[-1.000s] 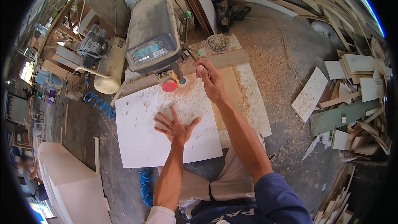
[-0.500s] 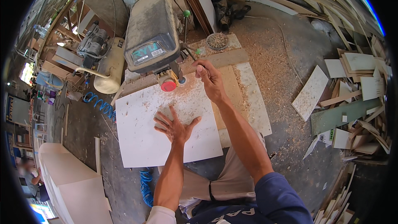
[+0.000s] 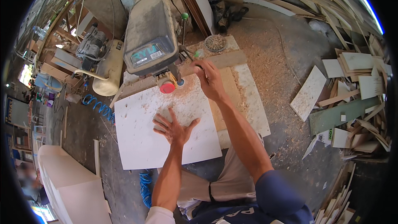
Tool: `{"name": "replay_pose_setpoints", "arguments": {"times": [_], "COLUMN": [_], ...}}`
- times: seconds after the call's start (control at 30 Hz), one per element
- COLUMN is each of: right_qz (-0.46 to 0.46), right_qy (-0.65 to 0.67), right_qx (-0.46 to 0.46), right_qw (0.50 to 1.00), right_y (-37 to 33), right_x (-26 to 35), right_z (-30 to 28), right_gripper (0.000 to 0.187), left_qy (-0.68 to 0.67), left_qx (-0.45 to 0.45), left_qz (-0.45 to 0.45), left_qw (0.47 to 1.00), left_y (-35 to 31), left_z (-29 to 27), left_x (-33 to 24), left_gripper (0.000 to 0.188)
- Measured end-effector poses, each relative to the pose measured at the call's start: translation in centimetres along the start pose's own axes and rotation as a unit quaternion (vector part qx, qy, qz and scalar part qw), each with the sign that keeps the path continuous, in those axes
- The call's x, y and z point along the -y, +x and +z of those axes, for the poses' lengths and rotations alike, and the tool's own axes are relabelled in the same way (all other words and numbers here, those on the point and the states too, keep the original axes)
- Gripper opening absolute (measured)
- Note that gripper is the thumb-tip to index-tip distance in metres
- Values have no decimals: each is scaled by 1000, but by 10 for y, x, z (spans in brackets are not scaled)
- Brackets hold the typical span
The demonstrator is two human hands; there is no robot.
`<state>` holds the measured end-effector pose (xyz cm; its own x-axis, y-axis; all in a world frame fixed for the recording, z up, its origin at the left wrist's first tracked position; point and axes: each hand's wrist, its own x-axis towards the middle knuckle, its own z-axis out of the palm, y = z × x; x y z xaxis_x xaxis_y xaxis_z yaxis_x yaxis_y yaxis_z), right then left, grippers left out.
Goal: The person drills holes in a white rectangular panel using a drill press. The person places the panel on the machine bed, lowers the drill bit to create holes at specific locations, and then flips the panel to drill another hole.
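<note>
My left hand (image 3: pixel 175 131) lies flat with spread fingers on a white board (image 3: pixel 195 149). This board rests tilted on the work table of a dusty drill press (image 3: pixel 151 31), with wood shavings (image 3: pixel 182 95) around the drilling spot. My right hand (image 3: pixel 210 81) is closed round the end of the press's feed lever (image 3: pixel 188 53), above the board's right edge. A red stop button (image 3: pixel 167 87) sticks out at the front of the press head, close beyond my left fingertips. The drill bit's tip is hard to make out.
A tan air compressor tank (image 3: pixel 108 74) and a coiled blue hose (image 3: pixel 97 104) are at the left. Beneath the white board lies a wooden board (image 3: pixel 226 87). Offcuts (image 3: pixel 352 62) are heaped at the right. A round grate (image 3: pixel 215 43) holds shavings behind the table.
The right hand on the feed lever has turned slightly, its knuckles shifting a little. My left hand stays flat on the board. The whole view has shifted slightly.
</note>
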<state>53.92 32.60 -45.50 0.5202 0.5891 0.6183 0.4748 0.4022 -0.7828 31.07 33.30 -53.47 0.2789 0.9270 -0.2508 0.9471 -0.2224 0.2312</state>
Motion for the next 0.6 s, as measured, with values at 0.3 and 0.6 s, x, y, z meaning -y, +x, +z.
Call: {"name": "replay_pose_setpoints", "arguments": {"times": [0.3,0.6], "right_qz": [1,95], "right_qy": [-161,-142], "right_qx": [-18,-16], "right_qw": [987,985], "right_y": [90,101], "right_x": [34,45], "right_z": [7,11], "right_gripper": [29,35], "left_qy": [6,12], "left_qx": [2,1], "left_qz": [1,-6], "left_qw": [1000,1000], "left_y": [-2,0], "left_z": [-2,0], "left_x": [4,5], "left_gripper": [146,148]}}
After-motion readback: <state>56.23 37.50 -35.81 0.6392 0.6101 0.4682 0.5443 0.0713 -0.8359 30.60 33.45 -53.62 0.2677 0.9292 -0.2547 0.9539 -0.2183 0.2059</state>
